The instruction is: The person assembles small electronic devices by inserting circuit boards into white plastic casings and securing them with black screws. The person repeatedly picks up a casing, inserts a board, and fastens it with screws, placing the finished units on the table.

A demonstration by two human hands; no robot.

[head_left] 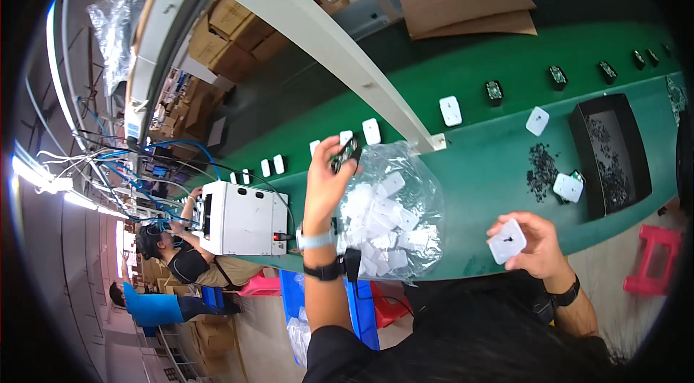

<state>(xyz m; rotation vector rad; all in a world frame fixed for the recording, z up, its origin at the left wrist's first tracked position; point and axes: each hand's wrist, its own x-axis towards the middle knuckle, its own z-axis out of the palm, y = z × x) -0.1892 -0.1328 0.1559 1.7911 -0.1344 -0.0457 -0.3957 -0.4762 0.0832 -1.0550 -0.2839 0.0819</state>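
My left hand (325, 184) is raised over the bench's left part, its fingers closed round a small black housing (345, 156). Just beside it lies a clear plastic bag (426, 202) full of white square covers (379, 213). Near the front edge, my right hand (541, 247) pinches a white rounded-square cover (507, 241) with a dark mark at its middle. Beyond that hand, another white cover (568, 188) rests over a part with a bit of green board showing. Small black pieces (542, 172) are heaped to its left.
A black box (640, 148) holding small black pieces stands at the right. Along the green belt (463, 75) sit black housings with circuit boards (494, 91) and white-covered units (450, 111). A slanting white post (354, 79) crosses above. Left are a white machine (246, 218) and two people.
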